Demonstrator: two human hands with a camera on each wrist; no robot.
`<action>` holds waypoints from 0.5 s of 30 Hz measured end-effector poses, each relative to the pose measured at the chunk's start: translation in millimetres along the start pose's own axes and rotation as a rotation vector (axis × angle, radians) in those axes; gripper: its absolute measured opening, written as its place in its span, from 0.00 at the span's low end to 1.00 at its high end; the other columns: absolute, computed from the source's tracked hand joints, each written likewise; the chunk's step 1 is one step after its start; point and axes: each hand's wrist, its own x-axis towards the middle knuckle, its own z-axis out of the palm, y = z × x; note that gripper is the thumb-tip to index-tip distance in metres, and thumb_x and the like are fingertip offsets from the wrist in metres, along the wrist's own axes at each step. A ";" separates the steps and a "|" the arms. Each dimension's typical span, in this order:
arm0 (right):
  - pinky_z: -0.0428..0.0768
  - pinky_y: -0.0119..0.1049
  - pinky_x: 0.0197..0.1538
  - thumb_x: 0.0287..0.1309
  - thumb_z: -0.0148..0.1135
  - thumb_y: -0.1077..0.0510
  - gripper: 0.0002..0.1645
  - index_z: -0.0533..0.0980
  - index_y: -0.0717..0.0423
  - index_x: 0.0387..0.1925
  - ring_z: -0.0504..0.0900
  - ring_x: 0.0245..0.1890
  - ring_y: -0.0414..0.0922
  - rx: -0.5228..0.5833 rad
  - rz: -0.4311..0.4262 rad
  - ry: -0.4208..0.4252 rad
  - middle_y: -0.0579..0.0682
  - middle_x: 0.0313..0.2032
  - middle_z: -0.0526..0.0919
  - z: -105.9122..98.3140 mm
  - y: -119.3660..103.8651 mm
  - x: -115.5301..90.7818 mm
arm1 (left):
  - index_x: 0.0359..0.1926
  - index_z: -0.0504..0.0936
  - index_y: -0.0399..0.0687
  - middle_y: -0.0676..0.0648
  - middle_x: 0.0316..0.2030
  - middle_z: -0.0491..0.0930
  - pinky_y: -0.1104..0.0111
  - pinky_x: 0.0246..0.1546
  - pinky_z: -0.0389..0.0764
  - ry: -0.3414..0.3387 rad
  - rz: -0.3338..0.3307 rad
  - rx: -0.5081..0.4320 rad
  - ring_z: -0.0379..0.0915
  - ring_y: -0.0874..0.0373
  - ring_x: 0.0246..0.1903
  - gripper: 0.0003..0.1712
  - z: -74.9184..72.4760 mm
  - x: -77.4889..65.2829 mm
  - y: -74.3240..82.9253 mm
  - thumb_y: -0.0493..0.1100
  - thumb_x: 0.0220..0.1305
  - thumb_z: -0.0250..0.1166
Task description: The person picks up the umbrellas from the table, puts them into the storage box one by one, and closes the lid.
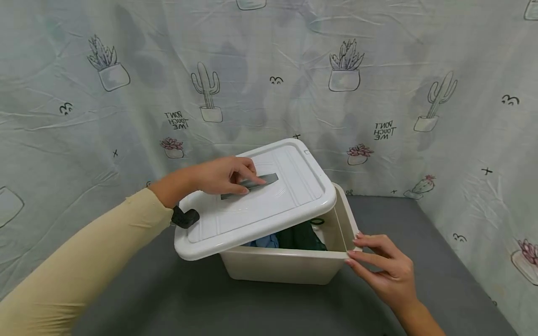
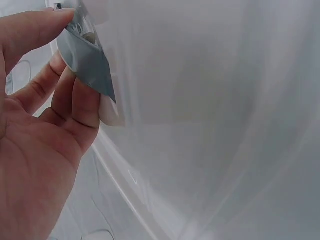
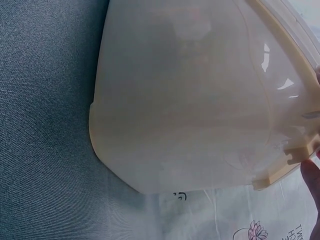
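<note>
A white lid (image 1: 290,175) is tilted above a cream plastic storage box (image 1: 281,268), higher on its right side, leaving the box's right end uncovered. My left hand (image 1: 227,176) pinches the grey strip handle (image 2: 87,62) in the middle of the lid, thumb on one side and fingers on the other. With its fingertips, my right hand (image 1: 384,270) holds the near right corner of the box rim; in the right wrist view only bits of the fingers show at the right edge. Inside the box lie dark green cloth (image 1: 300,237) and blue cloth (image 1: 266,241), partly hidden by the lid.
The box stands on a dark grey table (image 1: 201,303). A pale curtain (image 1: 269,102) printed with potted cacti hangs behind and along the sides. A black strap (image 1: 185,217) is on the left wrist, close over the lid.
</note>
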 end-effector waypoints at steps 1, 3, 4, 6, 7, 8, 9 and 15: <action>0.79 0.34 0.64 0.54 0.76 0.66 0.10 0.86 0.73 0.32 0.84 0.55 0.48 0.000 0.002 -0.002 0.65 0.41 0.84 -0.1 -0.6 0.3 | 0.62 0.84 0.58 0.49 0.50 0.76 0.71 0.32 0.73 -0.010 0.007 0.005 0.67 0.57 0.29 0.23 0.2 3.2 0.9 0.37 0.67 0.69; 0.79 0.34 0.64 0.54 0.76 0.66 0.10 0.86 0.74 0.32 0.84 0.55 0.48 0.003 0.003 -0.003 0.65 0.42 0.84 -0.3 -1.3 0.3 | 0.62 0.84 0.58 0.49 0.50 0.76 0.71 0.32 0.72 -0.029 0.021 0.015 0.66 0.57 0.28 0.24 0.5 9.4 3.4 0.37 0.67 0.69; 0.79 0.33 0.64 0.54 0.76 0.66 0.10 0.86 0.73 0.32 0.84 0.55 0.48 0.003 0.007 -0.004 0.65 0.42 0.84 -0.5 -1.5 0.0 | 0.63 0.83 0.57 0.49 0.50 0.76 0.71 0.32 0.72 -0.040 0.025 0.019 0.66 0.57 0.28 0.24 0.8 12.4 4.6 0.37 0.68 0.68; 0.79 0.33 0.64 0.53 0.76 0.66 0.10 0.87 0.73 0.32 0.84 0.55 0.48 -0.010 0.017 -0.007 0.65 0.42 0.84 -1.4 -1.3 -1.1 | 0.63 0.83 0.57 0.48 0.50 0.77 0.70 0.33 0.71 -0.060 0.030 0.027 0.66 0.57 0.28 0.24 1.6 17.7 7.3 0.37 0.68 0.68; 0.79 0.33 0.64 0.53 0.76 0.66 0.10 0.87 0.72 0.32 0.84 0.55 0.48 -0.017 0.023 -0.010 0.65 0.42 0.84 -1.8 -1.0 -1.8 | 0.63 0.83 0.57 0.48 0.50 0.77 0.70 0.33 0.71 -0.071 0.031 0.030 0.65 0.57 0.29 0.24 2.1 20.0 8.6 0.37 0.68 0.68; 0.79 0.32 0.64 0.53 0.77 0.65 0.10 0.87 0.72 0.32 0.84 0.55 0.48 -0.023 0.027 -0.011 0.65 0.42 0.84 -2.4 -0.4 -2.6 | 0.63 0.83 0.57 0.48 0.50 0.77 0.70 0.33 0.71 -0.080 0.030 0.033 0.65 0.57 0.29 0.24 2.7 22.4 9.8 0.36 0.68 0.68; 0.79 0.32 0.64 0.52 0.77 0.65 0.10 0.87 0.71 0.32 0.84 0.55 0.48 -0.031 0.032 -0.014 0.65 0.42 0.84 -3.0 0.0 -3.4 | 0.63 0.83 0.57 0.48 0.50 0.77 0.70 0.33 0.71 -0.089 0.030 0.041 0.65 0.57 0.29 0.24 3.3 24.6 10.9 0.36 0.68 0.68; 0.78 0.32 0.65 0.53 0.77 0.63 0.10 0.87 0.70 0.33 0.83 0.55 0.48 -0.046 0.038 -0.031 0.64 0.42 0.84 -4.9 2.8 -5.5 | 0.64 0.82 0.60 0.50 0.50 0.77 0.69 0.35 0.73 -0.143 0.031 0.083 0.67 0.58 0.29 0.25 7.3 38.6 17.3 0.37 0.68 0.68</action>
